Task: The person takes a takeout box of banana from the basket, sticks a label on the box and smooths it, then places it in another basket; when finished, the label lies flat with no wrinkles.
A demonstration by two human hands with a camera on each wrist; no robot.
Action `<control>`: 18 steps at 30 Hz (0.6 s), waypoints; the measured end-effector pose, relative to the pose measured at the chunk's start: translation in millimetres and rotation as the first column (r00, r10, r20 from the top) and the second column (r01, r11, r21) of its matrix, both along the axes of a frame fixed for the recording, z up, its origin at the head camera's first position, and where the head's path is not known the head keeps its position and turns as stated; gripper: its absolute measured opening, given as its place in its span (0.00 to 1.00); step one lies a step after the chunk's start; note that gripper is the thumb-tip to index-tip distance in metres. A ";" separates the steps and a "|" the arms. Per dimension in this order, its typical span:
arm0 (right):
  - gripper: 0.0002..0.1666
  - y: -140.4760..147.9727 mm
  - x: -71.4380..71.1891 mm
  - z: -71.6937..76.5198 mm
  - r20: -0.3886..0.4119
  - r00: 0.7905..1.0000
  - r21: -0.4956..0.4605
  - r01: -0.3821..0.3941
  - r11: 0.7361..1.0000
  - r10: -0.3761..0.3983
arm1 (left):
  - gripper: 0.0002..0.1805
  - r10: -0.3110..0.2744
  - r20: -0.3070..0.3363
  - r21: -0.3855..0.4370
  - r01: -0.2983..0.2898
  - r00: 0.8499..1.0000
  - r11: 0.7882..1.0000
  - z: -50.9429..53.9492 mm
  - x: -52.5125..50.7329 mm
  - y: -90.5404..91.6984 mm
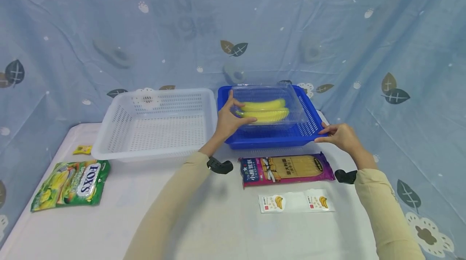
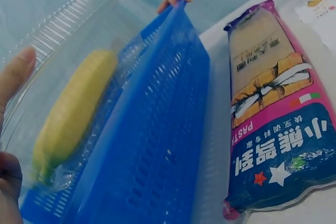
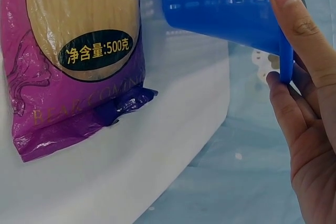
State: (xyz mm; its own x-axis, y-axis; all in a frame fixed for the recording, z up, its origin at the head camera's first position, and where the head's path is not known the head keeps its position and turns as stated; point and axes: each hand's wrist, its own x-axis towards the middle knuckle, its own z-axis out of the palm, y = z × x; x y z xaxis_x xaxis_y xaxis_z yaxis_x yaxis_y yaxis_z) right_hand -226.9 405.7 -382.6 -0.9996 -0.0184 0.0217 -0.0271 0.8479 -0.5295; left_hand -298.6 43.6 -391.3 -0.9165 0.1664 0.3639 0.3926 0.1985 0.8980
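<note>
My left hand (image 1: 228, 119) grips the left end of a clear plastic box (image 1: 296, 108), its thumb on the near side and fingers on the far side. Two yellow bananas (image 1: 265, 115) show through the box, which is in or just above the blue basket (image 1: 269, 143); I cannot tell whether it touches the bottom. At the basket's near right corner, my right hand (image 1: 344, 136) pinches the rim between thumb and fingers. The right wrist view shows that thumb (image 3: 291, 11) over the blue rim (image 3: 286, 59), with the fingers beneath.
Left of the blue basket stands a white basket (image 1: 156, 155). A pasta pack (image 1: 287, 169) lies in front of the blue one, with banana-printed labels (image 1: 296, 201) nearer. At far left are a green Fox's bag (image 1: 70, 183) and a small yellow packet (image 1: 82, 149). A curtain (image 1: 189, 29) hangs behind.
</note>
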 end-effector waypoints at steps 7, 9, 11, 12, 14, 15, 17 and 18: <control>0.25 1.1 -2.6 -1.1 -0.019 1.000 -0.011 -0.023 1.000 0.022 | 0.27 0.000 0.013 -0.008 0.000 1.000 1.000 7.1 5.7 -9.0; 0.25 1.4 -2.3 -1.2 -0.022 1.000 -0.014 -0.021 1.000 0.021 | 0.28 -0.002 0.025 -0.004 0.002 1.000 1.000 9.1 7.5 -11.4; 0.26 1.8 -2.3 -1.6 -0.015 1.000 -0.015 -0.018 1.000 0.018 | 0.28 -0.001 0.043 -0.003 0.001 0.999 1.000 11.1 9.5 -14.2; 0.26 1.9 -2.3 -1.9 -0.011 1.000 -0.015 -0.016 1.000 0.016 | 0.28 0.002 0.056 -0.007 -0.002 0.998 1.000 12.2 10.8 -15.6; 0.26 1.9 -2.3 -2.1 -0.003 1.000 -0.012 -0.012 1.000 0.012 | 0.29 0.008 0.077 -0.011 -0.008 0.997 1.000 14.5 13.2 -18.5; 0.26 1.8 -2.4 -2.1 0.001 1.000 -0.012 -0.011 1.000 0.011 | 0.29 0.011 0.086 -0.012 -0.010 0.996 1.000 15.6 14.5 -20.0; 0.26 1.7 -2.4 -2.2 0.001 1.000 -0.013 -0.012 1.000 0.012 | 0.29 0.012 0.099 -0.013 -0.010 0.995 1.000 17.8 17.2 -22.8; 0.26 1.7 -2.4 -2.2 0.000 1.000 -0.014 -0.012 1.000 0.012 | 0.29 0.012 0.104 -0.016 -0.010 0.995 1.000 19.1 18.6 -24.1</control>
